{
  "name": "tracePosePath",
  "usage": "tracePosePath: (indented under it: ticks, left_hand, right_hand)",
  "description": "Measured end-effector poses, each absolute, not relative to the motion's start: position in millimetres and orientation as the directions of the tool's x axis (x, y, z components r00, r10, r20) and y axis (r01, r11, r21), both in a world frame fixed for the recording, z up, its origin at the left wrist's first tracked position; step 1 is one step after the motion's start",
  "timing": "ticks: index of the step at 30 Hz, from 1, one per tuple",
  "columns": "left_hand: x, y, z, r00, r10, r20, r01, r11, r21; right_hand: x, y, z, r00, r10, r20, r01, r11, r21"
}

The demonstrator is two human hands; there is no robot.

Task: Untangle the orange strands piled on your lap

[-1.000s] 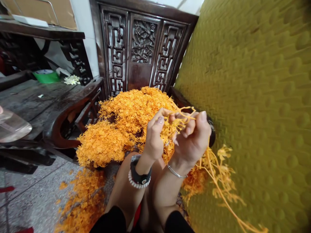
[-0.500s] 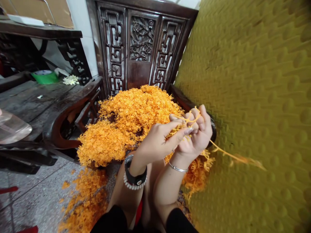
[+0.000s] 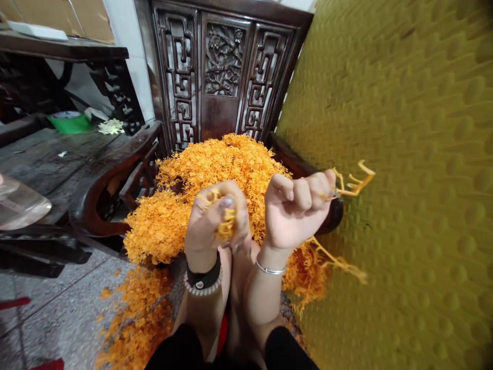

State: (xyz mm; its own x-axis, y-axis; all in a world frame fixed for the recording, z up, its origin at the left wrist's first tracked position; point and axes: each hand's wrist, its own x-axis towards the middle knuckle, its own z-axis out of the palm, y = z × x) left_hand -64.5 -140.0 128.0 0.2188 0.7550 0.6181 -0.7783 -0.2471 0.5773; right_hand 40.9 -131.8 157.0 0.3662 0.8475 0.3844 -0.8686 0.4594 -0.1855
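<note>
The left grip is curled shut around a small tuft of orange strands, its fingertips closed together over the tuft. The right grip is clenched into a fist, and a thin orange strand sticks out of its outer side toward the padding. Both hands are held above a big heap of orange strands piled on the seat of a dark carved wooden armchair, with the heap spilling past the right hand. A black watch and a white beaded bracelet circle the left wrist, and a thin silver bangle circles the right. More strands lie scattered on the tiled floor below the chair's left side. Olive-yellow dimpled padding fills the right of the view. To the left stands a dark wooden bench carrying a green tub and a small bunch of pale strands, with a clear plastic container at the edge of the view.
</note>
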Motion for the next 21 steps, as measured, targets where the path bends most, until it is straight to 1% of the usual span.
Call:
tracePosePath:
  ticks: [1,2,3,4,5,6,7,8,9,10,11,12,13,14,15,16,17,18,19,20,21]
  left_hand:
    - [-64,-139,129,0.229,0.753,0.617,-0.783,-0.234,0.577]
    - [-63,-137,128,0.221,0.755,0.618,-0.793,-0.230,0.564]
    - [-63,-134,128,0.200,0.754,0.625,-0.810,-0.232,0.539]
    - [-62,-130,126,0.175,0.757,0.629,-0.826,-0.236,0.513]
    - [-62,-125,124,0.153,0.764,0.627,-0.836,-0.238,0.494]
    - [-62,-119,122,0.142,0.771,0.621,-0.842,-0.236,0.485]
    - [-62,-114,120,0.154,0.775,0.612,-0.844,-0.219,0.490]
    - [-63,-109,118,0.197,0.777,0.597,-0.842,-0.178,0.510]
    - [-64,-105,116,0.264,0.774,0.575,-0.835,-0.114,0.538]
    - [-64,-102,114,0.347,0.761,0.549,-0.822,-0.034,0.568]
    - [-64,-99,113,0.434,0.735,0.521,-0.801,0.051,0.596]
    - [-64,-98,113,0.515,0.701,0.493,-0.771,0.127,0.624]
    - [-63,-98,113,0.578,0.668,0.469,-0.736,0.179,0.652]
    - [-62,-98,113,0.622,0.639,0.452,-0.702,0.200,0.683]
    - [-61,-100,113,0.660,0.610,0.438,-0.661,0.195,0.724]
    - [-58,-102,114,0.699,0.579,0.420,-0.609,0.173,0.774]
    - [-56,-105,115,0.742,0.541,0.396,-0.542,0.137,0.829]
    - [-54,-108,117,0.786,0.501,0.363,-0.465,0.091,0.881]
    - [-51,-112,118,0.827,0.459,0.326,-0.386,0.040,0.922]
    - [-49,-117,120,0.856,0.431,0.285,-0.307,-0.019,0.952]
    - [-47,-121,121,0.872,0.423,0.247,-0.232,-0.087,0.969]
  right_hand:
    - [40,-132,156,0.286,0.859,0.426,-0.935,0.347,-0.073]
    - [38,-132,155,0.172,0.859,0.483,-0.985,0.150,0.083]
    - [35,-134,153,0.048,0.820,0.570,-0.953,-0.132,0.271]
    - [32,-136,152,-0.051,0.724,0.688,-0.768,-0.469,0.437]
    - [28,-139,151,-0.093,0.571,0.816,-0.384,-0.776,0.500]
    - [25,-142,150,-0.028,0.386,0.922,0.135,-0.913,0.386]
    - [23,-144,150,0.146,0.204,0.968,0.580,-0.810,0.084]
    - [23,-147,150,0.377,0.061,0.924,0.784,-0.552,-0.284]
    - [25,-149,150,0.608,-0.044,0.792,0.753,-0.282,-0.594]
    - [29,-152,152,0.784,-0.155,0.602,0.596,-0.088,-0.798]
    - [35,-154,154,0.886,-0.303,0.352,0.374,0.016,-0.927]
    - [44,-158,157,0.887,-0.456,0.080,0.129,0.078,-0.989]
    - [53,-162,161,0.762,-0.621,-0.182,-0.117,0.145,-0.983]
    - [61,-167,166,0.587,-0.705,-0.397,-0.360,0.212,-0.908]
    - [68,-173,171,0.470,-0.709,-0.526,-0.559,0.221,-0.799]
    - [72,-178,177,0.378,-0.677,-0.631,-0.730,0.201,-0.653]
    - [74,-183,183,0.284,-0.657,-0.699,-0.859,0.151,-0.490]
    - [73,-187,189,0.219,-0.622,-0.752,-0.940,0.071,-0.333]
    - [70,-190,194,0.166,-0.589,-0.791,-0.979,-0.005,-0.202]
    - [65,-191,197,0.133,-0.566,-0.814,-0.991,-0.067,-0.115]
    - [60,-191,200,0.112,-0.539,-0.835,-0.992,-0.113,-0.060]
